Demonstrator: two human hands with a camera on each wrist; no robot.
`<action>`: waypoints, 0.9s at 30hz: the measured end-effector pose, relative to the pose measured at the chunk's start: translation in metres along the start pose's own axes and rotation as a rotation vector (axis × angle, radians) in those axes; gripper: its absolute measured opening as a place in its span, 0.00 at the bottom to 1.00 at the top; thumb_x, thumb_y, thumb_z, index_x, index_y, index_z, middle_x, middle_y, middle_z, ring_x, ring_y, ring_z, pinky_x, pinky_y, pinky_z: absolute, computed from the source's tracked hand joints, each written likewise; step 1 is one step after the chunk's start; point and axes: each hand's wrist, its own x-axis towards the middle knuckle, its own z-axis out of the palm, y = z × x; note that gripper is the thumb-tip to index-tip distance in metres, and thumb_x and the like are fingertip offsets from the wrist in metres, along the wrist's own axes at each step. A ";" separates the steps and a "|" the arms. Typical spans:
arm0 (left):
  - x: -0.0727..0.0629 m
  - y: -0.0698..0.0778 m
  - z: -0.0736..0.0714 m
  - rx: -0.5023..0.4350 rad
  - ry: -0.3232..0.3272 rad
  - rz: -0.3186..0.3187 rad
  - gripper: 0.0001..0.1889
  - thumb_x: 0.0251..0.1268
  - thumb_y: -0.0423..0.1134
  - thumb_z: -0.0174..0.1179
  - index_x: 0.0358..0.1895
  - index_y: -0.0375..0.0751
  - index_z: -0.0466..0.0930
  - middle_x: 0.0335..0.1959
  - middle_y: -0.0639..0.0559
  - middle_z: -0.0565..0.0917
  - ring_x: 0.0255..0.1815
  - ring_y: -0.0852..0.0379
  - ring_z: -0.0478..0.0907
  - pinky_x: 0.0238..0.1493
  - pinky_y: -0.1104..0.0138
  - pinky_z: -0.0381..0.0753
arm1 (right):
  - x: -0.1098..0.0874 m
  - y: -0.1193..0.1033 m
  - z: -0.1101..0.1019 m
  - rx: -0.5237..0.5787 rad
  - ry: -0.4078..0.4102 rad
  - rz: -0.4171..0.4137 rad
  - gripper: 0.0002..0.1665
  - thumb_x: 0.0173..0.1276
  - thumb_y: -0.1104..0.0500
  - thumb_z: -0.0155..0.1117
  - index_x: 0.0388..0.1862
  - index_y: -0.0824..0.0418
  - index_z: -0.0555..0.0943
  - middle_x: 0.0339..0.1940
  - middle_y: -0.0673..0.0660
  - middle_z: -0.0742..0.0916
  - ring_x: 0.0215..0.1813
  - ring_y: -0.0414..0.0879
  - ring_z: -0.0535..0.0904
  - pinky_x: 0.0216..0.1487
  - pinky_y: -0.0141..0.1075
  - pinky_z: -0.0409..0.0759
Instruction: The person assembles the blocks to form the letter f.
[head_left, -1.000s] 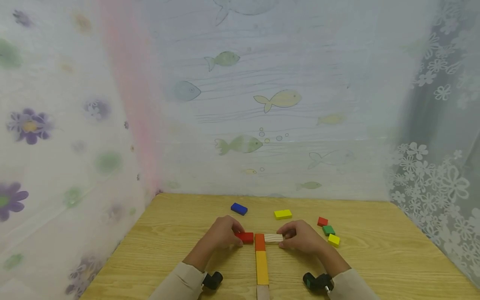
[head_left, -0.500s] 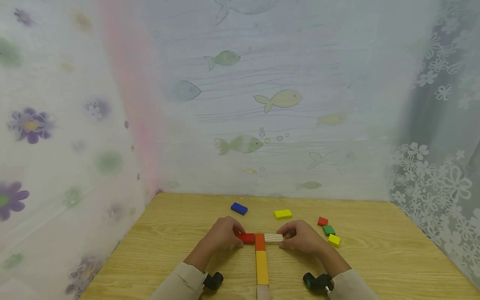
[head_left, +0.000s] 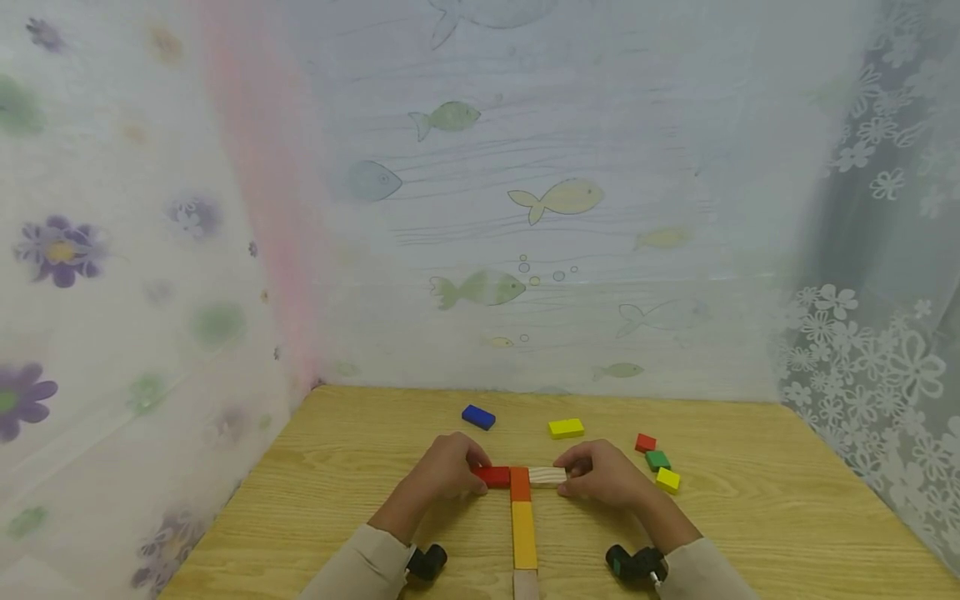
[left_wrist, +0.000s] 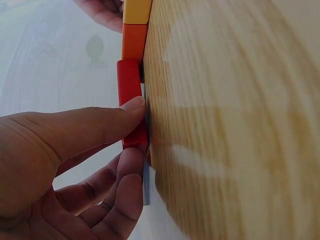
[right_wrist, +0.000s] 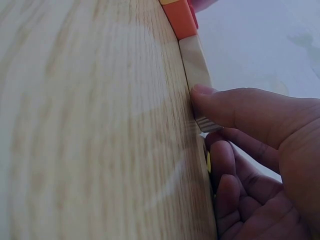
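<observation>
My left hand [head_left: 448, 467] pinches a red wooden block [head_left: 495, 477] between thumb and fingers; its inner end meets an orange block [head_left: 520, 484]. On the other side, my right hand [head_left: 603, 475] grips the outer end of a plain wood-grain block [head_left: 546, 476], whose inner end is against the same orange block. A yellow-orange block [head_left: 523, 535] and a pale block [head_left: 526, 584] run in a line from the orange one towards me, so the blocks form a T flat on the table. In the left wrist view, the thumb presses along the side of the red block [left_wrist: 129, 82].
On the wooden table [head_left: 360, 442], a blue block [head_left: 478, 417] and a yellow block [head_left: 566, 428] lie behind the hands. Small red [head_left: 645, 443], green [head_left: 657, 461] and yellow [head_left: 667, 481] blocks lie at the right. A fish-patterned curtain [head_left: 480, 333] hangs at the back edge.
My left hand has slid the red block slightly right, closing the small gap to the orange block. The right hand and the wood-grain block have stayed in place.
</observation>
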 end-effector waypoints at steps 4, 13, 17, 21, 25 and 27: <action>0.000 0.000 0.000 0.000 -0.001 0.004 0.13 0.50 0.32 0.80 0.41 0.42 0.92 0.36 0.54 0.86 0.36 0.56 0.78 0.41 0.60 0.83 | 0.000 0.000 0.000 0.003 -0.001 -0.001 0.21 0.62 0.57 0.80 0.52 0.62 0.88 0.37 0.54 0.86 0.39 0.47 0.77 0.36 0.32 0.78; -0.002 0.002 -0.002 0.007 0.002 -0.012 0.14 0.50 0.31 0.80 0.42 0.41 0.92 0.37 0.53 0.87 0.37 0.56 0.78 0.42 0.59 0.84 | 0.002 -0.001 0.000 0.012 -0.011 -0.014 0.20 0.62 0.57 0.80 0.52 0.62 0.88 0.37 0.54 0.86 0.39 0.47 0.77 0.37 0.31 0.78; -0.001 0.002 -0.002 0.010 -0.002 -0.013 0.14 0.51 0.32 0.80 0.42 0.42 0.92 0.37 0.53 0.87 0.37 0.56 0.79 0.43 0.59 0.84 | 0.002 0.001 0.000 0.006 -0.011 -0.005 0.20 0.62 0.57 0.80 0.52 0.61 0.88 0.37 0.53 0.86 0.39 0.47 0.77 0.37 0.32 0.78; 0.001 -0.001 0.000 0.015 -0.003 -0.006 0.14 0.51 0.32 0.80 0.42 0.43 0.92 0.37 0.54 0.87 0.38 0.56 0.79 0.43 0.59 0.84 | 0.002 0.001 -0.001 0.010 -0.016 -0.006 0.20 0.62 0.57 0.80 0.52 0.62 0.88 0.36 0.54 0.86 0.39 0.47 0.77 0.36 0.32 0.78; 0.002 -0.002 0.001 0.025 -0.003 0.003 0.14 0.51 0.32 0.80 0.42 0.43 0.92 0.37 0.54 0.88 0.38 0.56 0.79 0.43 0.59 0.84 | 0.001 0.002 -0.001 0.018 -0.019 -0.010 0.21 0.62 0.57 0.79 0.52 0.63 0.88 0.36 0.54 0.86 0.38 0.47 0.77 0.36 0.32 0.78; 0.002 -0.001 0.001 0.027 -0.002 0.003 0.14 0.51 0.32 0.80 0.42 0.43 0.92 0.37 0.54 0.87 0.38 0.56 0.79 0.43 0.59 0.84 | 0.001 0.002 -0.001 0.018 -0.019 -0.012 0.21 0.62 0.58 0.79 0.52 0.63 0.88 0.36 0.54 0.85 0.38 0.47 0.77 0.35 0.32 0.78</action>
